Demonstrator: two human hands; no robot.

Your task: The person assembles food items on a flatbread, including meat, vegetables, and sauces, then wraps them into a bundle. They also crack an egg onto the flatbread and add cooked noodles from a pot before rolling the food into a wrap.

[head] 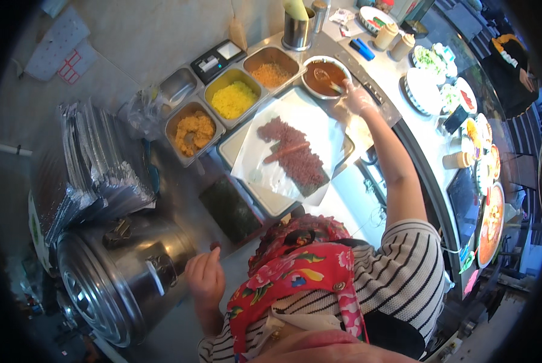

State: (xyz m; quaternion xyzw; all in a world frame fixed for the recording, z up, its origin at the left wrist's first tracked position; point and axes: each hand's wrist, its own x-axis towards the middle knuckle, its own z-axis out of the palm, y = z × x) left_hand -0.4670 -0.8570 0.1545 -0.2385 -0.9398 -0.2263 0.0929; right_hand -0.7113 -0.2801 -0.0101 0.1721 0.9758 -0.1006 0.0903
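My right hand (358, 99), in a clear plastic glove, grips a brush (336, 87) whose end rests in a white bowl of brown sauce (318, 75). In front of me, white paper (254, 164) on a cutting board (231, 147) bears purple rice (305, 168) spread on a dark seaweed sheet (315, 187). A sausage (285, 153) lies across the rice. My left hand (206, 275) is raised beside a steel pot, its fingers curled, with a small dark red bit (214, 245) at the fingertips. A stack of seaweed sheets (230, 208) lies left of the board.
Steel pans of orange filling (193, 134), yellow shreds (233, 100) and orange floss (271, 74) stand behind the board. A large lidded steel pot (130, 272) and foil bags (101, 168) are at left. Plates and squeeze bottles (402, 46) line the right counter; a person (509, 75) stands beyond.
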